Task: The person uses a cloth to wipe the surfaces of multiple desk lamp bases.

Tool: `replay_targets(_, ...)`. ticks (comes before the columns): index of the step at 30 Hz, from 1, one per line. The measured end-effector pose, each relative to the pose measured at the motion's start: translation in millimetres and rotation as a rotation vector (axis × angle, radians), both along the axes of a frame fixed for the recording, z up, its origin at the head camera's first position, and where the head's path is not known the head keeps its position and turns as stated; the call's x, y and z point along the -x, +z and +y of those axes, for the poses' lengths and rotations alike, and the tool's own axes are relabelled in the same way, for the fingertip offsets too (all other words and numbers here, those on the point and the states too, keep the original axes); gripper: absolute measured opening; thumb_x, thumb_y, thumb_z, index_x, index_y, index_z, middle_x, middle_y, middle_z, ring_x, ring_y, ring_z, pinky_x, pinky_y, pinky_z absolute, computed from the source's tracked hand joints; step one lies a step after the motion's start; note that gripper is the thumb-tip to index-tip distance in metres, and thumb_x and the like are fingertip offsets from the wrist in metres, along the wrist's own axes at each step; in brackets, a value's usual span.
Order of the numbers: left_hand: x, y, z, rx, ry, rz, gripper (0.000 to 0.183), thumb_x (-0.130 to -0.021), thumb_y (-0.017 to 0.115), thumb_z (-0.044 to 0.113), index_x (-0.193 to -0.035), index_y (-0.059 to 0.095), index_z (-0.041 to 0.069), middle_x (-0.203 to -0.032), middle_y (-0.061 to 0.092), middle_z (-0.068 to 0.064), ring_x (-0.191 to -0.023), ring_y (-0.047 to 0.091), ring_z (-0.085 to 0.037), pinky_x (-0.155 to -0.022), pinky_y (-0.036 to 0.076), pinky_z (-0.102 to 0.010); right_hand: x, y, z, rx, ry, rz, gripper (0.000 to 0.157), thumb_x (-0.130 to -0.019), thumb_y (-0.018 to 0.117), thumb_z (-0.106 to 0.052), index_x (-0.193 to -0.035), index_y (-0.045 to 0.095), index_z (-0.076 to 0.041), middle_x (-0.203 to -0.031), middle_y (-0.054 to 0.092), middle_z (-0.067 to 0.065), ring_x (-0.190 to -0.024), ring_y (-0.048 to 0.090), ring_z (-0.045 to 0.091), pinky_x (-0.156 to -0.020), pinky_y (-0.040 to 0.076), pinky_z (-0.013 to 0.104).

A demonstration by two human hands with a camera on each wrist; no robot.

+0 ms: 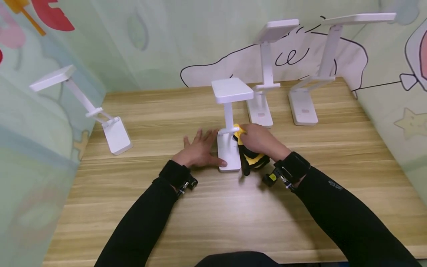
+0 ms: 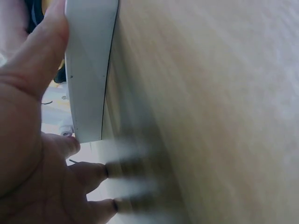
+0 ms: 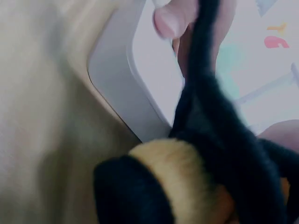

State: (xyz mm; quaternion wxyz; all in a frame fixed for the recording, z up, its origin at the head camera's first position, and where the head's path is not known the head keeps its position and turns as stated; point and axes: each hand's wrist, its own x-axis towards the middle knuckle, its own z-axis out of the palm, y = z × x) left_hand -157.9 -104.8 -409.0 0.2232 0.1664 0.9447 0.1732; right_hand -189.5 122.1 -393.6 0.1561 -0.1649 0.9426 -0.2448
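A white desk lamp [image 1: 230, 154] stands upright in the middle of the table, its flat head raised above its base. My left hand [image 1: 201, 151] is on its left side with fingers spread toward the tabletop. The left thumb rests on the front of the base, and one fingertip touches the base's far end in the left wrist view. On the lamp's other side, my right hand [image 1: 261, 140] grips a black-and-yellow plush toy [image 1: 256, 160] against the base. Long black limbs dangle from the toy in the right wrist view; part of it is hidden by the hand.
Behind the middle lamp stand two more white lamps, one nearer [image 1: 260, 113] and one farther right [image 1: 303, 109]. Another white lamp [image 1: 116, 137] leans at the far left. The wooden table [image 1: 150, 118] is bordered by a cartoon-printed curtain [image 1: 160, 44].
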Motion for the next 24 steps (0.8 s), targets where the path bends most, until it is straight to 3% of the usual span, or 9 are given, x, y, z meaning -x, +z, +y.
replay_targets(3, 0.4, -0.7, 0.5, -0.001, -0.003, 0.006, 0.120, -0.069, 0.065, 0.077, -0.157, 0.001, 0.025, -0.163, 0.008, -0.007, -0.145, -0.008, -0.036, -0.105, -0.004, -0.076, -8.2, 0.1, 5.7, 0.034, -0.040, -0.085, 0.039, -0.094, 0.041, -0.019, -0.126, 0.061, -0.007, -0.100, 0.061, 0.015, -0.079, 0.054, 0.027, -0.070, 0.043, 0.035)
replay_targets(6, 0.5, -1.4, 0.5, -0.001, -0.005, 0.008, 0.121, -0.068, 0.064, 0.078, -0.157, 0.000, 0.025, -0.163, 0.007, -0.007, -0.145, -0.009, -0.036, -0.104, -0.004, -0.076, -20.0, 0.8, 11.3, 0.042, -0.017, -0.104, 0.042, -0.092, 0.044, -0.018, -0.128, 0.061, -0.006, -0.107, 0.063, 0.014, -0.085, 0.054, 0.027, -0.076, 0.043, 0.036)
replay_targets(10, -0.1, -3.1, -0.3, -0.004, -0.010, 0.002, 0.121, -0.068, 0.063, 0.079, -0.156, -0.002, 0.027, -0.164, 0.005, -0.006, -0.145, -0.010, -0.036, -0.104, -0.006, -0.076, -38.3, 2.1, 21.2, 0.007, 0.081, -0.074, 0.045, -0.090, 0.049, -0.016, -0.131, 0.058, -0.003, -0.112, 0.065, 0.014, -0.086, 0.054, 0.026, -0.076, 0.044, 0.037)
replay_targets(15, -1.1, -2.6, -2.4, -0.013, -0.015, -0.004, 0.121, -0.069, 0.063, 0.079, -0.156, -0.002, 0.027, -0.164, 0.004, -0.006, -0.145, -0.011, -0.036, -0.104, -0.007, -0.076, -52.2, 9.9, 35.8, -0.065, 0.211, -0.048, 0.039, -0.089, 0.053, -0.015, -0.126, 0.065, -0.011, -0.106, 0.065, 0.010, -0.082, 0.053, 0.021, -0.070, 0.043, 0.034)
replay_targets(17, -0.8, -2.4, -2.4, -0.015, -0.017, -0.004, 0.121, -0.069, 0.062, 0.079, -0.156, -0.002, 0.026, -0.164, 0.004, -0.006, -0.145, -0.011, -0.036, -0.103, -0.007, -0.076, -52.0, 15.5, 38.2, -0.078, 0.212, 0.014, 0.038, -0.090, 0.053, -0.016, -0.126, 0.065, -0.015, -0.107, 0.063, 0.011, -0.083, 0.053, 0.022, -0.070, 0.044, 0.036)
replay_targets(20, 0.3, -2.4, -2.0, -0.014, -0.016, -0.004, 0.120, -0.069, 0.062, 0.079, -0.156, -0.001, 0.026, -0.164, 0.005, -0.007, -0.145, -0.010, -0.036, -0.103, -0.007, -0.076, -44.7, 17.7, 32.1, -0.063, 0.190, 0.193, 0.037, -0.091, 0.052, -0.014, -0.125, 0.066, -0.017, -0.101, 0.060, 0.013, -0.075, 0.053, 0.024, -0.062, 0.045, 0.037)
replay_targets(24, 0.8, -2.4, -1.6, -0.014, -0.010, -0.005, 0.119, -0.070, 0.062, 0.079, -0.157, 0.001, 0.026, -0.163, 0.007, -0.007, -0.145, -0.010, -0.036, -0.103, -0.006, -0.077, -33.5, 1.5, 14.7, -0.108, 0.216, 0.443, 0.037, -0.090, 0.053, -0.009, -0.123, 0.068, -0.020, -0.096, 0.055, 0.015, -0.068, 0.050, 0.022, -0.052, 0.046, 0.034)
